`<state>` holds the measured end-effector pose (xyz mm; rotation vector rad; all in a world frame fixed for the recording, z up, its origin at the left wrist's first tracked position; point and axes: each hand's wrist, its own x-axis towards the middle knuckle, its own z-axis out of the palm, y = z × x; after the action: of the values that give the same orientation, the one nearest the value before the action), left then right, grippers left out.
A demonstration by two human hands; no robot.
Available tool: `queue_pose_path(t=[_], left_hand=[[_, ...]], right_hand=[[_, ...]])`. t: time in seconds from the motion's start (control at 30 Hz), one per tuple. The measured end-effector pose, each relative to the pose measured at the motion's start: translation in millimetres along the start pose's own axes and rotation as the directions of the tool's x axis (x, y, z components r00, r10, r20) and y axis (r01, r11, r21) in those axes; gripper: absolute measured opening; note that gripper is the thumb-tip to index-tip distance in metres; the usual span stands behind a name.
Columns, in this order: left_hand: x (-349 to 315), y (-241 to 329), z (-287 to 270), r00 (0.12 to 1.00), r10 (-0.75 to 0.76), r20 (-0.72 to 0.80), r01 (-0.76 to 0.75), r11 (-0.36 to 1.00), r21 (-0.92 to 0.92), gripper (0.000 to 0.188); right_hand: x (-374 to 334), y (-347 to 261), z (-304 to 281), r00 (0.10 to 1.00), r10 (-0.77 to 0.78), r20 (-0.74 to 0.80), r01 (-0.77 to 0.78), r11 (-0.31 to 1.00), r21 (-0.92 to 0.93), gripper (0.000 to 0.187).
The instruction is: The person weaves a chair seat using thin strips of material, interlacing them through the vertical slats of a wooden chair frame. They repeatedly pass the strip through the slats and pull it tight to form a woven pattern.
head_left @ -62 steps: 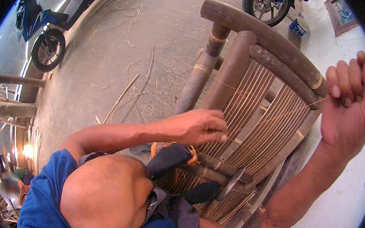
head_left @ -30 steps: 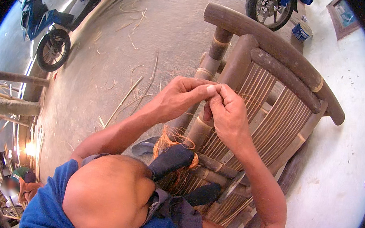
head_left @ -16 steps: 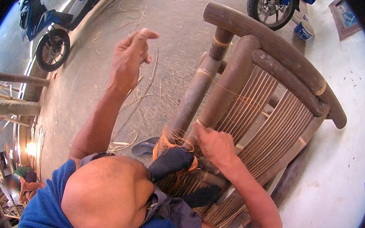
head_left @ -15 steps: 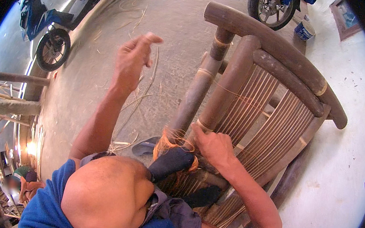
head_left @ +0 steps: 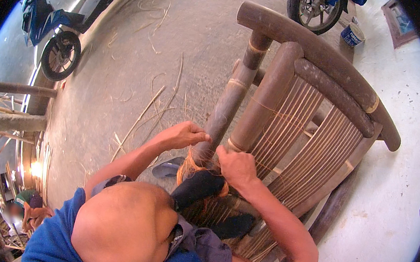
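Observation:
A dark bamboo chair (head_left: 265, 103) lies tilted before me, its slatted panel (head_left: 296, 124) facing up. My right hand (head_left: 238, 168) is closed against the near end of a thick bamboo pole of the frame; what its fingers pinch is hidden. To its left, my left hand (head_left: 184, 135) has its fingers pinched together beside another bamboo leg, and any strand in them is too fine to make out. Below both hands a loose bundle of orange rattan-like strands (head_left: 189, 170) hangs round the leg and over my dark-socked foot (head_left: 199, 188). Thin orange strands also cross the slats.
Pale bamboo strips (head_left: 143, 119) litter the concrete floor on the left. Motorbikes stand at the far left (head_left: 61, 23) and at the top right (head_left: 312, 9). A blue tin (head_left: 352, 34) is by the white wall (head_left: 390, 199). Another person (head_left: 30, 209) crouches at the lower left.
My left hand has come down and right, from raised over the floor to beside the bamboo leg. My right hand has shifted slightly left, still by the pole end.

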<state>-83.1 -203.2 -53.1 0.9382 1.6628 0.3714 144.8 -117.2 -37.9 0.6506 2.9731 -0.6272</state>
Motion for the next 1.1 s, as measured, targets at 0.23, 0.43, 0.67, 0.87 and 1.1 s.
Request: queue_pose_path(t=[0.23, 0.43, 0.67, 0.87, 1.1], left_hand=[[5.0, 64.8, -22.4, 0.946, 0.226, -0.23, -0.302, 0.873, -0.383, 0.046], [-15.8, 159.2, 3.5, 0.807, 0.587, 0.067, -0.445, 0.679, -0.584, 0.045], [-27.6, 169.7, -14.1, 0.824, 0.535, 0.186, -0.386, 0.771, -0.507, 0.044], [-46.2, 170.9, -73.1, 0.807, 0.468, -0.359, -0.566, 0.787, -0.246, 0.043], [-114.8, 238.9, -196.1, -0.227, 0.722, -0.653, -0.143, 0.639, 0.756, 0.032]], right_hand=[[28.5, 44.6, -151.4, 0.832, 0.38, -0.404, 0.038, 0.688, 0.724, 0.022], [19.1, 52.6, -248.8, 0.698, 0.499, -0.514, 0.364, 0.371, 0.854, 0.019], [-25.8, 80.7, -306.1, 0.42, 0.507, -0.753, 0.392, 0.647, 0.654, 0.027], [-102.6, 122.7, -370.9, 0.228, 0.52, -0.823, 0.544, 0.633, 0.551, 0.022], [-111.4, 143.6, -366.2, 0.276, 0.516, -0.811, 0.743, 0.42, 0.52, 0.024]])
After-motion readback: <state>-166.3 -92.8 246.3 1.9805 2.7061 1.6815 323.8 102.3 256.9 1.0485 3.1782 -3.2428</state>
